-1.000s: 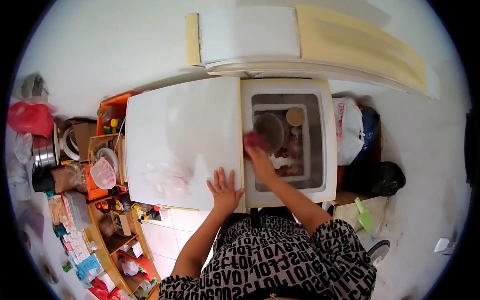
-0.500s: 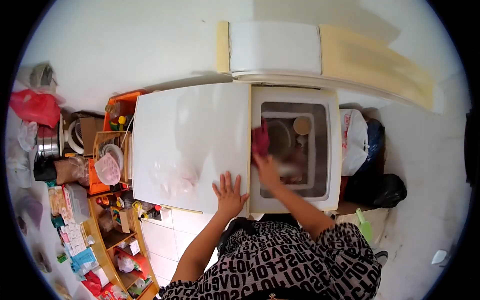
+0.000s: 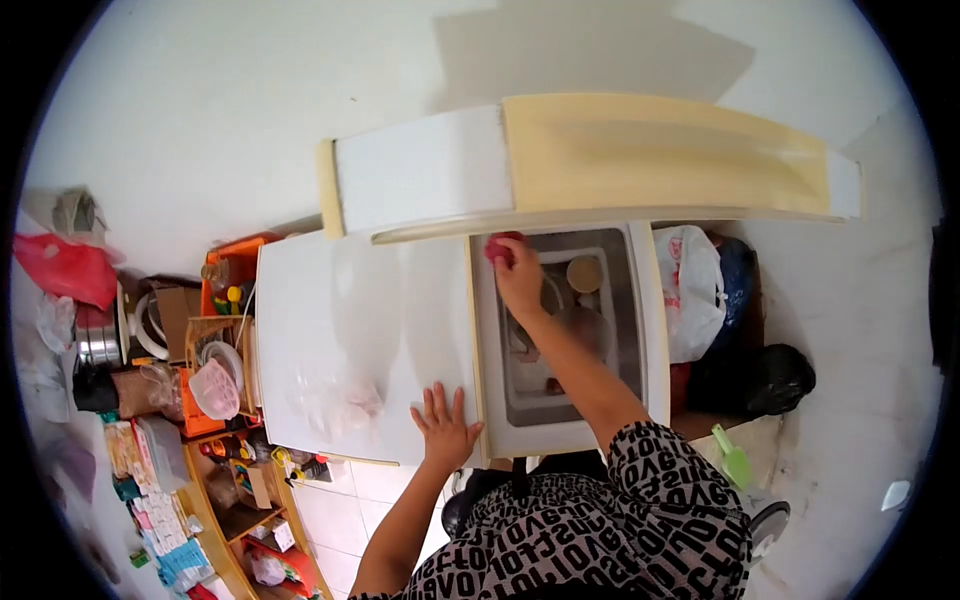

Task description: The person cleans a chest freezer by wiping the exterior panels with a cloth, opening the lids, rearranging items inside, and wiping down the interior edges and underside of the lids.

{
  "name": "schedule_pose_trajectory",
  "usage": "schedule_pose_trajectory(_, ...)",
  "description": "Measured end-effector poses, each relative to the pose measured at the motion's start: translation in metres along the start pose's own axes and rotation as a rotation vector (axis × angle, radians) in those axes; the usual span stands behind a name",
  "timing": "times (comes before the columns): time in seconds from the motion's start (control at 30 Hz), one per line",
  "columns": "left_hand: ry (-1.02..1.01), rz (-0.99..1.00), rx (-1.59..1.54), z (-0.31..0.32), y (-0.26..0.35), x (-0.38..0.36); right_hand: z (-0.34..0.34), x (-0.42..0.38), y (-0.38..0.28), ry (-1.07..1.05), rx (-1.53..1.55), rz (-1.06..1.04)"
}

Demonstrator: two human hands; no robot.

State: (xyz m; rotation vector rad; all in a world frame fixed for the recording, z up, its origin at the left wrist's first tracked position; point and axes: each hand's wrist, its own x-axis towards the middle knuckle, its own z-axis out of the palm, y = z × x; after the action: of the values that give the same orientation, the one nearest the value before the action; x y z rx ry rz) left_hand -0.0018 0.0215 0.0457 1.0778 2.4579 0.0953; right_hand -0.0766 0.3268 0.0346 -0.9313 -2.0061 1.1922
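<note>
My right hand (image 3: 517, 275) is closed around a dark pink cloth (image 3: 499, 246), at the far left corner of the open freezer compartment. The cloth is bunched up and partly hidden by my fingers. Inside the chest freezer (image 3: 648, 330) are a round tan-topped container (image 3: 583, 274) and other items, blurred or behind my forearm. My left hand (image 3: 445, 428) lies flat with fingers spread on the closed white lid (image 3: 330, 300), near its front right corner. A crumpled clear plastic bag (image 3: 345, 400) rests on that lid, left of my hand.
The raised lid half (image 3: 670, 155) stands behind the opening. To the right are a white plastic bag (image 3: 692, 290) and a black bag (image 3: 770, 385), with a green dustpan (image 3: 735, 460) nearer me. Orange crates (image 3: 225, 265) and a wooden shelf (image 3: 215, 500) stand at left.
My right hand has moved the pink cloth away from me along the opening's left side to the far corner. My left hand stays flat on the lid. The camera view has shifted.
</note>
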Motion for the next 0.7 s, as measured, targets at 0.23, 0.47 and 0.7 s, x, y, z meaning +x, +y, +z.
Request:
schedule_pose_trajectory(0.23, 0.048, 0.000, -0.012, 0.006, -0.005, 0.000, 0.036, 0.047, 0.045, -0.167, -0.461, -0.496)
schedule_pose_trajectory(0.47, 0.064, -0.008, 0.023, 0.008, -0.004, -0.002, -0.058, 0.089, 0.116, -0.104, -0.680, -0.480)
schedule_pose_trajectory(0.7, 0.056, 0.002, 0.031, 0.009, -0.004, -0.002, -0.189, 0.100, 0.164, 0.143, -0.922, -0.312)
